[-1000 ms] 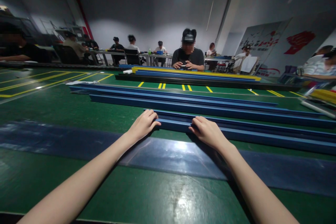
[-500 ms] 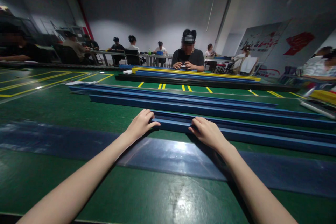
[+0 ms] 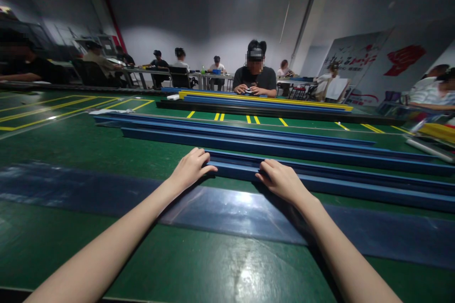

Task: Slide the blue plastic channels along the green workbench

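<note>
A long blue channel strip (image 3: pixel 348 184) lies across the green table (image 3: pixel 88 151), running off to the right. My left hand (image 3: pixel 190 169) curls round its left end, fingers over the top and thumb along the near edge. My right hand (image 3: pixel 280 179) grips the same strip a little to the right, fingers hooked over its far lip. Both hands are closed on it. Two more blue strips (image 3: pixel 284 144) lie parallel just behind it.
A dark blue glossy band (image 3: pixel 227 213) crosses the table near me. Yellow and blue strips (image 3: pixel 266 99) are stacked at the far edge, where a person (image 3: pixel 255 78) sits facing me. Other seated people work at tables behind and at both sides.
Both hands keep the same hold on the strip's left end. The view has shifted only very slightly.
</note>
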Motion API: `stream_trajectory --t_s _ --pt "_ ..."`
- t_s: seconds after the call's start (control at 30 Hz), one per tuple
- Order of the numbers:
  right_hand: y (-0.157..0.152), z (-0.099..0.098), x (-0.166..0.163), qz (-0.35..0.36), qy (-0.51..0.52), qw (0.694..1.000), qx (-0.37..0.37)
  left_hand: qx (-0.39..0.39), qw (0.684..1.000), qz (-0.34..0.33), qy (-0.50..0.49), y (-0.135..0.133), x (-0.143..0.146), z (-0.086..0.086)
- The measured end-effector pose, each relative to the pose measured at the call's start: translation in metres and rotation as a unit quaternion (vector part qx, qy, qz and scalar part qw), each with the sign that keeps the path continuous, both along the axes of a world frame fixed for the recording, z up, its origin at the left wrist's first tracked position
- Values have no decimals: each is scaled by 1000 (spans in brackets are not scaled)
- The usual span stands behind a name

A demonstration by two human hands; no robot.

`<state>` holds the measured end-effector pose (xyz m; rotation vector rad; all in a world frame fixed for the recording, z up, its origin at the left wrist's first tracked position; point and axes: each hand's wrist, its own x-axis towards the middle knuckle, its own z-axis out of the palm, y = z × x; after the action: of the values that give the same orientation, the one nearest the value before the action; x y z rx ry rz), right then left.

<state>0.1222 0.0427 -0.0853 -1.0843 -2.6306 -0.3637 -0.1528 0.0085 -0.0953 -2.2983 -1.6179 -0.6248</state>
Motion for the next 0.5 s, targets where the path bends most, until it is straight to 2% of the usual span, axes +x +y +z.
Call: stream_trajectory --t_s 0.2,0.5 --pt "-1 0 0 -2 -3 1000 -1 17 999 8 47 -2 3 -1" --pt "-2 -1 -2 4 -11 1000 0 31 997 33 66 -2 1 0"
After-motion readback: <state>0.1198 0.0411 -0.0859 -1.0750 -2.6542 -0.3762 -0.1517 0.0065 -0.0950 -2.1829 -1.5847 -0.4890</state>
